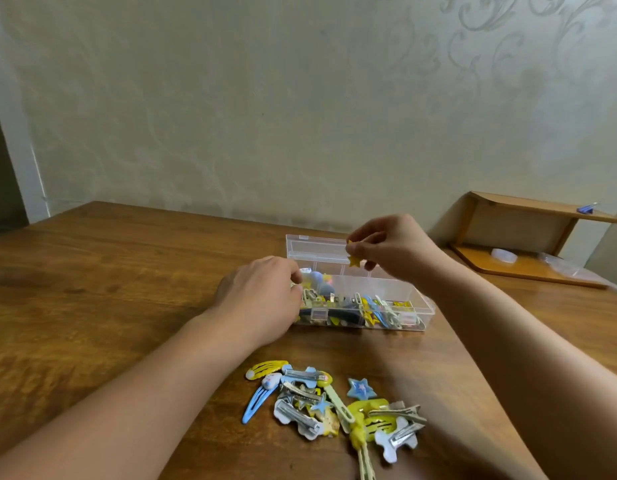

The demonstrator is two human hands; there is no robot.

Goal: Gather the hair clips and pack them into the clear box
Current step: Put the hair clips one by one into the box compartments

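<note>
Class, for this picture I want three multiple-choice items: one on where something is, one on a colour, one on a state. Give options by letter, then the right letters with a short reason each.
1. Where does the loose pile of hair clips lie?
A. on the table, nearer the camera than the clear box
B. inside the wooden shelf unit
C. on the box lid

2. What colour is the star clip pinched by the right hand?
A. red
B. yellow
C. black

3. What state is the clear box in?
A. shut and latched
B. open and holding nothing
C. open, with clips already inside

Answers:
1 A: the pile sits on the wooden table in front of the box.
2 B: the small star held above the box is yellow.
3 C: the lid stands up behind and clips show through the walls.
</note>
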